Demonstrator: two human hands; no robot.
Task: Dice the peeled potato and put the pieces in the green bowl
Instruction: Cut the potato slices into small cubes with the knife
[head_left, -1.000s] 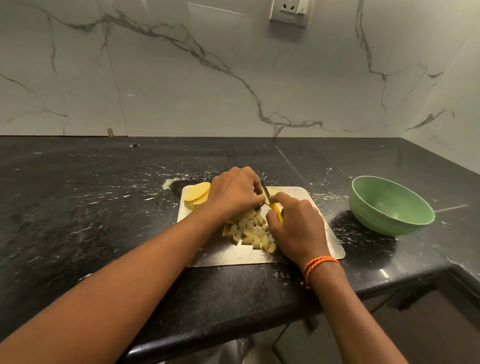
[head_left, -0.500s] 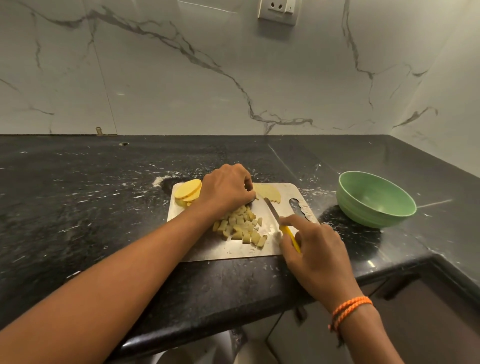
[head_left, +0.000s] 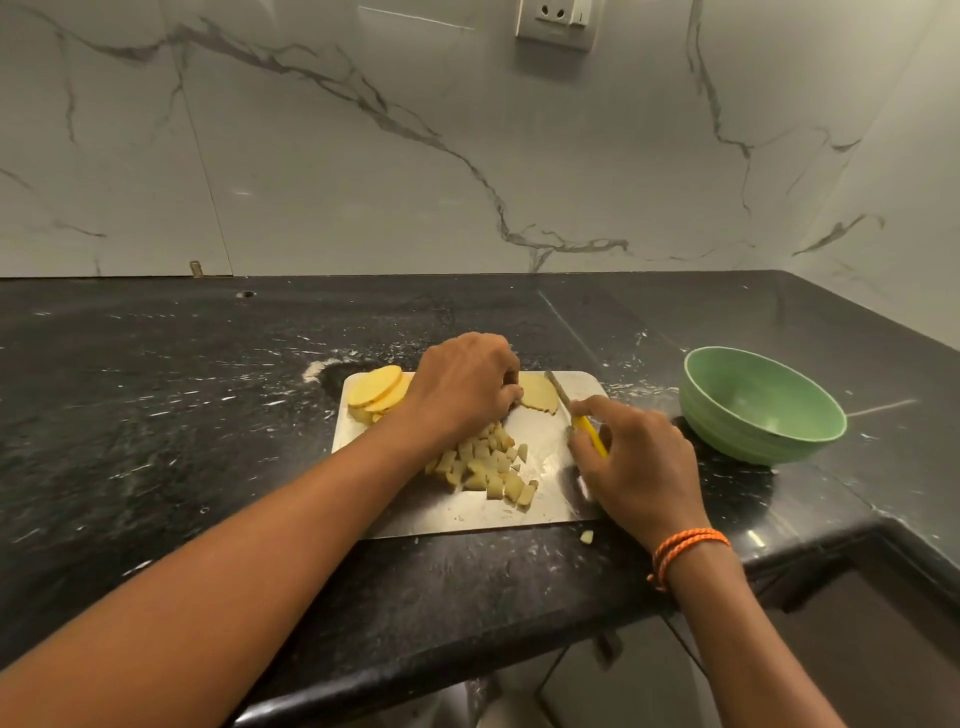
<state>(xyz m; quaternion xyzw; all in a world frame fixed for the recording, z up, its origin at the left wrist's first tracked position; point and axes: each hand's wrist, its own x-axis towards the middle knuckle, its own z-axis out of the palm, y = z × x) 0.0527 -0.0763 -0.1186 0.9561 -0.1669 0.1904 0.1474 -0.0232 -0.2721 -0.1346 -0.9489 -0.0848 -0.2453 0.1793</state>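
A steel cutting board (head_left: 540, 506) lies on the black counter. A pile of diced potato pieces (head_left: 488, 465) sits at its middle. Round potato slices (head_left: 376, 389) are stacked at its back left. A flat potato slice (head_left: 540, 395) lies at the back, and the curled fingers of my left hand (head_left: 462, 384) touch its left edge. My right hand (head_left: 634, 462) grips a yellow-handled knife (head_left: 574, 410), blade pointing away, just right of that slice. The green bowl (head_left: 761, 405) stands empty to the right of the board.
One small potato piece (head_left: 587, 537) lies on the counter just off the board's front right corner. The counter's front edge (head_left: 467, 670) runs close below the board. A marble wall with a socket (head_left: 555, 23) stands behind.
My right hand pulled the knife away from the diced pile, then moved it back up toward the flat slice. My left hand shifted from the pile to that slice.
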